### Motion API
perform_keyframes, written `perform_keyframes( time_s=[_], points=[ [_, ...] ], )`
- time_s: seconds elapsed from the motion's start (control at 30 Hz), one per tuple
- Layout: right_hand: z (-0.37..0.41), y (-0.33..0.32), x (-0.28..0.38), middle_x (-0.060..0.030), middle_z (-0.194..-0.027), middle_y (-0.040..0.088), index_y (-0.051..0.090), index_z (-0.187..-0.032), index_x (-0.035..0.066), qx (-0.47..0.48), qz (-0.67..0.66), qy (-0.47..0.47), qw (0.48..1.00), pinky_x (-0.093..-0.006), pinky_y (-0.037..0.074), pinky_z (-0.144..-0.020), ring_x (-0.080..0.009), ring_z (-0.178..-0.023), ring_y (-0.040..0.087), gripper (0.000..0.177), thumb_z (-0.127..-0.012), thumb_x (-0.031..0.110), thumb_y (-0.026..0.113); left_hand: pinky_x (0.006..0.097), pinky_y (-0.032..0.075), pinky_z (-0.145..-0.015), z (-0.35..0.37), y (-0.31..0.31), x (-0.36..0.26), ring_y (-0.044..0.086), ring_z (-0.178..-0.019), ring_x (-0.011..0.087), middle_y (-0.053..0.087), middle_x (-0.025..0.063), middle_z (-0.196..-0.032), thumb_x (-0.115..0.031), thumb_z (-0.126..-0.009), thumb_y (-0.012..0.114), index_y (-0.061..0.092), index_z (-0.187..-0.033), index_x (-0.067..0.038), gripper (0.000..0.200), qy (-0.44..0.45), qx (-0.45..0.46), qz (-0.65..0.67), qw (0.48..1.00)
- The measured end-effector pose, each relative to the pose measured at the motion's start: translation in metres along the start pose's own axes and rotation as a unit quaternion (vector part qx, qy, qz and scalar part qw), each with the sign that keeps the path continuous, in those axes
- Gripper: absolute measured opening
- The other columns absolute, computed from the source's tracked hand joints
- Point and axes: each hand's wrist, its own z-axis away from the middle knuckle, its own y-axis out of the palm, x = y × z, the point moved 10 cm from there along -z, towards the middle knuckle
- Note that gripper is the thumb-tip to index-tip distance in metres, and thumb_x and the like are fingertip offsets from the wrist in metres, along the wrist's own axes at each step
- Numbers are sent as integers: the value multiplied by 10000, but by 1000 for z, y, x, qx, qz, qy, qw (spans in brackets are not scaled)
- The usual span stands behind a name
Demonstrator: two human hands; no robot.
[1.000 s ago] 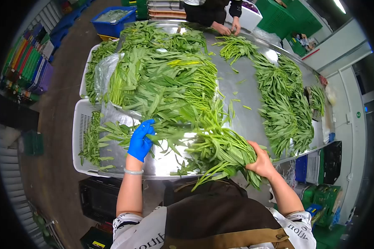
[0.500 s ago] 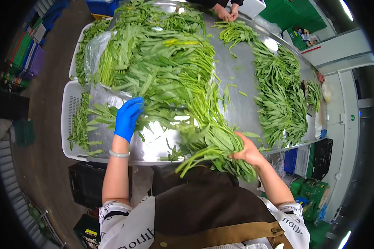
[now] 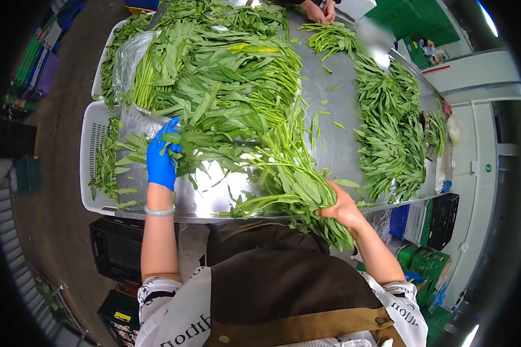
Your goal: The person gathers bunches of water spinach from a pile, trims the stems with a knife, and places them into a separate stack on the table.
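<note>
My right hand, bare, is closed around a bunch of water spinach at the table's near edge. Its leafy end hangs toward my apron and its stems point away and to the left. On the left, my left hand wears a blue glove. Its fingers are curled, with some loose water spinach leaves between them. Just beyond both hands lies a large heap of water spinach on the metal table.
Sorted bunches line the table's right side. White baskets with greens stand along the left edge. Across the table, another person's hands are at a small bunch. A black crate sits below left; green crates stand lower right.
My left hand has moved slightly left and away from me, its fingers now curled at the leaves. My right hand still grips the bunch, whose stems have shifted a little. The view has tilted slightly.
</note>
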Motion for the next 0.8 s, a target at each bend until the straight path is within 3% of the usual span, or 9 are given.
perform_keyframes(
  time_s=[0.13, 0.2, 0.27, 0.3, 0.33, 0.43, 0.6, 0.7, 0.8],
  points=[
    [1, 5, 15, -136, -1170, 621, 392, -1368, -28, -42, 61, -31, 997, -285, 425, -954, -197, -1069, 585, 812, -643, 7, 758, 228, 488, -668, 31, 53, 4, 621, -790, 136, 665, 53, -938, -68, -807, 552, 637, -1097, -34, 305, -24, 73, -162, 984],
    [1, 12, 27, -157, -1155, 630, 393, -1369, -16, -59, 143, -59, 986, -292, 436, -947, -210, -1065, 598, 814, -646, 34, 765, 302, 520, -808, 52, 100, 31, 660, -891, 193, 697, 84, -996, 36, -737, 598, 668, -1066, -25, 342, 36, 208, -366, 907],
    [-1, 19, 32, -189, -1133, 640, 395, -1376, 18, -57, 191, -80, 977, -311, 454, -940, -240, -1064, 614, 826, -646, 74, 776, 301, 518, -798, 74, 128, 73, 660, -891, 181, 692, 108, -1028, -78, -811, 677, 675, -1062, -7, 261, -74, 209, -123, 967],
    [-1, 23, 31, -201, -1182, 617, 385, -1392, 39, -49, 192, -89, 976, -331, 457, -945, -260, -1077, 608, 847, -645, 82, 781, 296, 516, -762, 81, 137, 76, 657, -856, 175, 689, 118, -1028, -169, -807, 730, 668, -1069, 6, 321, -143, 169, -270, 937],
    [-3, 25, 24, -210, -1234, 589, 375, -1407, 53, -45, 202, -118, 971, -345, 458, -946, -279, -1086, 602, 864, -645, 88, 781, 279, 513, -693, 78, 150, 64, 643, -781, 142, 690, 99, -925, -247, -786, 770, 667, -1070, 1, 391, 19, 173, -429, 886],
    [-4, 30, 30, -211, -1140, 632, 391, -1400, 93, -58, 250, -130, 958, -362, 493, -865, -277, -955, 642, 854, -644, 128, 786, 256, 483, -578, 89, 147, 114, 601, -678, 111, 643, 47, -776, -328, -777, 778, 666, -1020, -6, 419, -235, 181, -241, 924],
    [-17, 28, 29, -182, -1090, 654, 416, -1367, 66, -33, 250, -128, 959, -349, 483, -891, -291, -1008, 637, 836, -630, 142, 802, 229, 423, -511, 93, 140, 115, 542, -594, 91, 612, 34, -740, -342, -842, 698, 652, -900, -60, 292, -257, 196, -234, 917],
    [-21, 28, 27, -158, -1111, 650, 423, -1364, 42, 3, 250, -93, 964, -325, 468, -917, -248, -1024, 623, 845, -629, 143, 828, 233, 412, -508, 100, 135, 127, 542, -610, 86, 584, 14, -699, -304, -883, 630, 655, -914, -81, 227, -368, 172, 71, 911],
    [-28, 29, 22, -135, -1113, 647, 423, -1363, 25, 31, 238, -97, 966, -315, 463, -921, -218, -1021, 612, 845, -631, 123, 833, 285, 466, -560, 76, 102, 111, 577, -664, 158, 613, 69, -783, -273, -903, 570, 612, -950, -61, 222, -295, 82, 68, 950]
  ],
)
